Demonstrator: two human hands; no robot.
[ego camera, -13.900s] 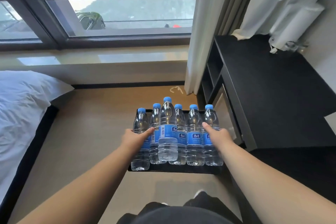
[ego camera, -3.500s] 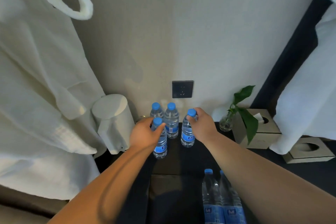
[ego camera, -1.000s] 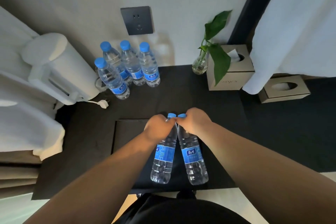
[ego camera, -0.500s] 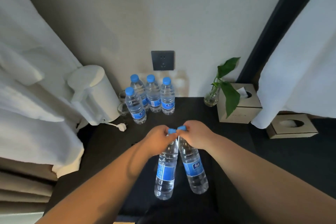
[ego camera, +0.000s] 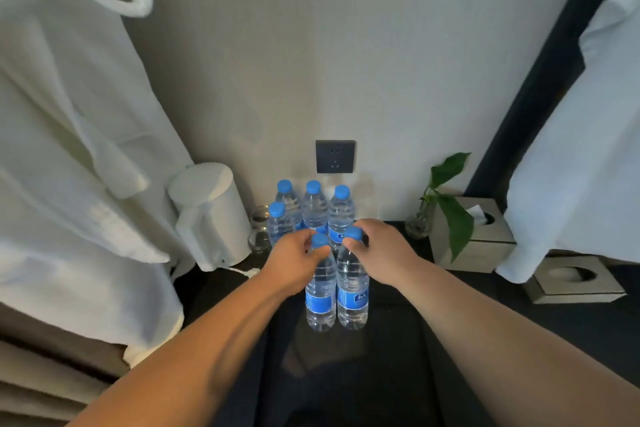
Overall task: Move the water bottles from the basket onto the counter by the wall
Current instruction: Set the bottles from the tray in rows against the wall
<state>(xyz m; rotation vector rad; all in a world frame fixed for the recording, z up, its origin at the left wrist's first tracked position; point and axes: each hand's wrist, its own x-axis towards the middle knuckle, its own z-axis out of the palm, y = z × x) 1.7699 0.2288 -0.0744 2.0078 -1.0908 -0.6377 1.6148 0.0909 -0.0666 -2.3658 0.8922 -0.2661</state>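
Two clear water bottles with blue caps and blue labels hang side by side above the dark counter (ego camera: 519, 329). My left hand (ego camera: 294, 263) grips the neck of the left bottle (ego camera: 320, 291). The right bottle (ego camera: 352, 291) is held at its neck by my right hand (ego camera: 381, 253). Several more bottles (ego camera: 313, 208) stand in a group on the counter against the wall, just behind the two I hold. The basket is hidden from view.
A white kettle (ego camera: 211, 215) stands left of the bottles with two glasses (ego camera: 259, 229) beside it. A wall socket (ego camera: 335, 156) is above the group. A plant in a glass vase (ego camera: 446, 198) and two tissue boxes (ego camera: 474, 236) stand to the right. White robes (ego camera: 69, 149) hang on both sides.
Both hands have carried the two bottles forward, closer to the group standing by the wall. The view has tilted up towards the wall.
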